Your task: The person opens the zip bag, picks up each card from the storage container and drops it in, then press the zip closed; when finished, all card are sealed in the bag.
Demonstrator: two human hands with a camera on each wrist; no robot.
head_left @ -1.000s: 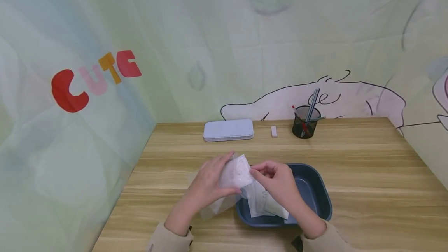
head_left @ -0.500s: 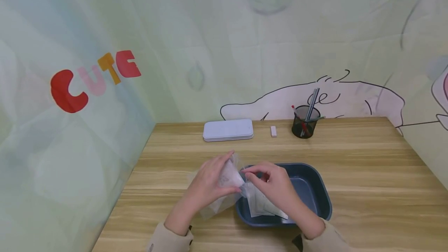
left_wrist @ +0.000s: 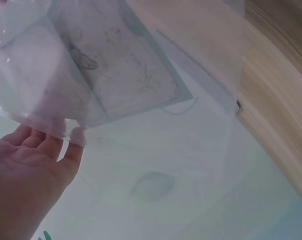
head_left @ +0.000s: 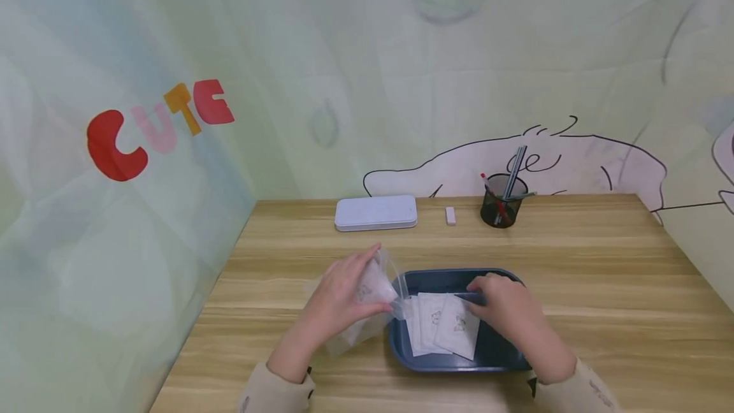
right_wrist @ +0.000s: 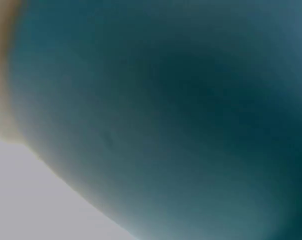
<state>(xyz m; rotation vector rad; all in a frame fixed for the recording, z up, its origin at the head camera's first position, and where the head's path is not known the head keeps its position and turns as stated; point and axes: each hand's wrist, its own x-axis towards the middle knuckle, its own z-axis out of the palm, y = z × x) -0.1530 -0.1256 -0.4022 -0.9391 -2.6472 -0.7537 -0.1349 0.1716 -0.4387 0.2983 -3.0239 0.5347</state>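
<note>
My left hand [head_left: 344, 295] grips a clear plastic bag [head_left: 375, 285] just left of a dark blue tray [head_left: 441, 272]. In the left wrist view the bag [left_wrist: 201, 130] fills the frame, with a white printed packet [left_wrist: 126, 70] inside it and my left hand [left_wrist: 51, 150] at its lower edge. My right hand [head_left: 507, 304] lies palm down over the tray, its fingertips touching the top of a few white packets [head_left: 444, 327] that lie overlapping in the tray. The right wrist view shows only the blurred blue tray [right_wrist: 181, 125].
On the wooden table [head_left: 602, 273], a white flat case [head_left: 375, 212], a small eraser [head_left: 450, 215] and a black mesh pen holder [head_left: 501, 206] stand along the back edge. A wall with the letters CUTE closes the left side.
My right hand has left the mouth of the bag and moved right and down into the tray, onto the packets. The left hand keeps its hold on the bag in the same place.
</note>
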